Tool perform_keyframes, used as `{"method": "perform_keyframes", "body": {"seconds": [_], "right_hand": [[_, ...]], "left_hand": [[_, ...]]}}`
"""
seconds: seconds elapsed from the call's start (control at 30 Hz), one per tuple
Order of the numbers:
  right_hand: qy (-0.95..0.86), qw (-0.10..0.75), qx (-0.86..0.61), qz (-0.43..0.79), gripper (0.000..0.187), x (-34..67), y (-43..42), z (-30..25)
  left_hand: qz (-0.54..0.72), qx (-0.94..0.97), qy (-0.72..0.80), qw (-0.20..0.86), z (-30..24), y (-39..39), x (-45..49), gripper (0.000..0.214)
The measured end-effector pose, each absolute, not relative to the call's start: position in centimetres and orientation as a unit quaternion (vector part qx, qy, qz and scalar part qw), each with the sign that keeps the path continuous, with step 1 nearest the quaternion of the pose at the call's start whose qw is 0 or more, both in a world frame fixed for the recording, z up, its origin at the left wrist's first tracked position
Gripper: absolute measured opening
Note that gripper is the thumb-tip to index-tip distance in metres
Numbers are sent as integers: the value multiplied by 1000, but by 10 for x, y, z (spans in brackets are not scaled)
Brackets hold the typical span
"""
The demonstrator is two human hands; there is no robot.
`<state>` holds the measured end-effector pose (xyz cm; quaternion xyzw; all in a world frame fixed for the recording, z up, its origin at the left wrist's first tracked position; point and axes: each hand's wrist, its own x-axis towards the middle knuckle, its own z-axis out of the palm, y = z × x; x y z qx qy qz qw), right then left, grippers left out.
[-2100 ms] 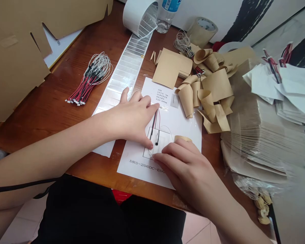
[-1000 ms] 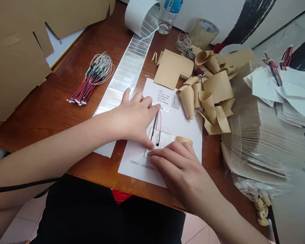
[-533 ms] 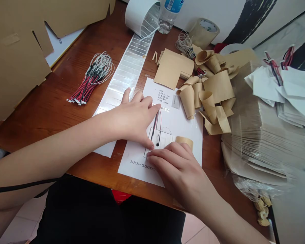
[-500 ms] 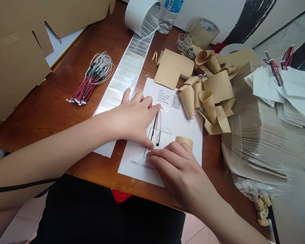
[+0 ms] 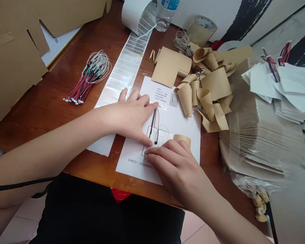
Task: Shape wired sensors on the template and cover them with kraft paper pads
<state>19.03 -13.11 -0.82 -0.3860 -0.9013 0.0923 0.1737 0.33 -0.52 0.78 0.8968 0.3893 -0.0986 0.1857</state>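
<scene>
On the wooden table (image 5: 40, 132), at the near edge, a printed white sheet (image 5: 130, 166) lies at six o'clock with a clear square film (image 5: 161, 137) on it; the film sits at the sheet's centre, its red and black leads (image 5: 154, 121) running toward twelve. Left hand (image 5: 132, 117) lies flat at the film's ten o'clock, fingers (image 5: 142, 100) spread; one fingertip touches the film's upper-left area, no pinch visible. Right hand (image 5: 174, 162) lies at the film's four o'clock, fingers (image 5: 160, 152) pressed together, tips on the film's lower-left corner; cannot tell whether they pinch anything. A small tan paper curl (image 5: 182, 140) stands just beside the right hand at one o'clock; more tan curls (image 5: 185, 98) heap at two o'clock. A silver label strip (image 5: 124, 64) runs toward twelve beneath the left hand's side; a wire bundle (image 5: 90, 81) lies at ten o'clock; a tape roll (image 5: 200, 30) and water bottle (image 5: 165, 17) stand far off at twelve; a wrapped paper stack (image 5: 259, 142) sits at three o'clock.
</scene>
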Motion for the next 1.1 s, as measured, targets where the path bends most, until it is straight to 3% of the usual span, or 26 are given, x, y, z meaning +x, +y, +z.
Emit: {"method": "perform_keyframes", "body": {"seconds": [0.2, 0.33, 0.53, 0.87, 1.0, 1.1], "right_hand": [[-900, 182, -385, 94, 20, 189, -130, -9], [-899, 186, -384, 97, 18, 189, -130, -8], [-899, 189, -384, 99, 19, 189, -130, -10], [-897, 198, -382, 101, 18, 188, -129, -11], [-897, 198, -383, 93, 19, 189, -130, -12], [-897, 195, -385, 93, 20, 189, -130, -12]], "left_hand": [[-114, 883, 401, 217, 15, -3, 4, 113], [-98, 875, 418, 225, 16, -4, 6, 89], [54, 877, 447, 169, -3, -7, 14, 46], [184, 832, 494, 173, -21, 1, 25, 20], [223, 862, 431, 150, -21, 1, 25, 16], [181, 901, 345, 193, -13, 0, 21, 13]]}}
